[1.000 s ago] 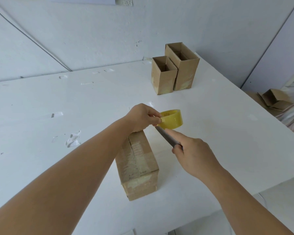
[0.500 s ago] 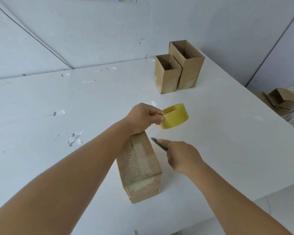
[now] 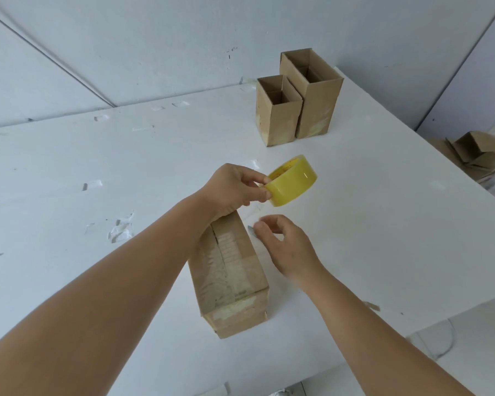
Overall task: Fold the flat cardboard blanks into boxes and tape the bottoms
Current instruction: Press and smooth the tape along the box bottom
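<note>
Cardboard box (image 3: 230, 277) lies on its side on the white table (image 3: 369, 224), low and centre in the view, its taped bottom turned up toward the camera and strips of clear tape shining across the flaps. Left hand (image 3: 232, 191) hovers just above the far end of that box, at twelve o'clock from it, thumb and fingertips pinching the near rim of the yellow tape roll (image 3: 293, 181), which hangs in the air off to three o'clock of the hand, clear of the table. Right hand (image 3: 286, 247) sits just beside the box at its three o'clock, fingers loosely curled with the thumb tucked near the forefinger; a small grey tip (image 3: 251, 231) pokes out past the fingertips, right at the box's upper edge. Whether the fingers actually clamp it, I cannot tell, since the hand hides the rest.

Up at one o'clock, well apart from the action, two finished boxes stand upright and open-topped, touching side by side: the shorter box (image 3: 277, 112) on the left, the taller box (image 3: 315, 92) behind and to its right. Off the table's edge at three o'clock, a heap of folded cardboard (image 3: 475, 152) rests. Scraps of tape (image 3: 122, 228) cling to the tabletop at nine o'clock.
</note>
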Action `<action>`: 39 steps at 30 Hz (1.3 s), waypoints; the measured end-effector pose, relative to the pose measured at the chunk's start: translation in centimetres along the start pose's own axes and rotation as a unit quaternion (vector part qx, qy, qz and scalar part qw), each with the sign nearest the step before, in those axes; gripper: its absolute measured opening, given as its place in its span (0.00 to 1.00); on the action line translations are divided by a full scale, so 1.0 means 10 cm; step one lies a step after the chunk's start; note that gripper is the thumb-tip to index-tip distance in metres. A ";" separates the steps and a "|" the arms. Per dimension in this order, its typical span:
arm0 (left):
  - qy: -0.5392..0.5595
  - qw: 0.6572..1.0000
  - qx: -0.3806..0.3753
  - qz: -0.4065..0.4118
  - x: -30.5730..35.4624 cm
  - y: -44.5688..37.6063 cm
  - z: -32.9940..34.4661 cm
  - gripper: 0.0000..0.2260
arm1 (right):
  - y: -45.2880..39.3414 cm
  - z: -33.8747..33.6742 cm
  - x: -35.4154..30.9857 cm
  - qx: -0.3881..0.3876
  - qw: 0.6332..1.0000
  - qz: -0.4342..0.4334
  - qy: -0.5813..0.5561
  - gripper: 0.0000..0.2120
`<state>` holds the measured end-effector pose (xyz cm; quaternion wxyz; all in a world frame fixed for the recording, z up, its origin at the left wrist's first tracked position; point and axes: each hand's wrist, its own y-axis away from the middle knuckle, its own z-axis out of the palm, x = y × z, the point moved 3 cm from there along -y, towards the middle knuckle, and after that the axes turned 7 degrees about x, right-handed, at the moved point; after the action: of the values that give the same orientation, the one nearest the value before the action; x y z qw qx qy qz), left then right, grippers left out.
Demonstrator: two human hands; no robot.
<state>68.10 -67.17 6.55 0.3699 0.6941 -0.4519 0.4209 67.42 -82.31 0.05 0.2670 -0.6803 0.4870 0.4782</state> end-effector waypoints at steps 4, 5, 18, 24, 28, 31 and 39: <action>0.011 1.000 0.001 -0.009 0.01 0.01 -0.02 0.08 | 0.03 0.13 -0.18 -0.010 0.980 0.094 -0.173 0.14; 0.010 1.000 0.002 -0.010 0.01 0.01 -0.01 0.08 | 0.01 0.16 -0.21 -0.008 0.973 0.119 -0.196 0.14; 0.058 0.997 0.051 0.012 -0.02 -0.01 -0.02 0.04 | 0.06 0.26 -0.37 0.042 0.956 0.168 -0.237 0.11; 0.129 0.982 0.133 0.044 0.02 0.07 -0.17 0.05 | 0.05 0.27 -0.36 0.035 0.962 0.164 -0.215 0.10; 0.168 0.960 0.208 0.075 0.01 0.31 -0.42 0.04 | 0.06 0.28 -0.34 0.036 0.965 0.164 -0.202 0.10; 0.185 0.945 0.262 0.063 -0.14 0.59 -0.49 0.05 | 0.08 0.29 -0.36 0.034 0.966 0.161 -0.201 0.10; 0.175 0.931 0.320 0.038 -0.30 0.81 -0.49 0.07 | 0.09 0.30 -0.41 0.019 0.978 0.155 -0.135 0.13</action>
<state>58.54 -64.44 6.68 0.1853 0.6731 -0.2479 0.6716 65.13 -78.50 2.72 0.2656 -0.5204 0.5550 0.5921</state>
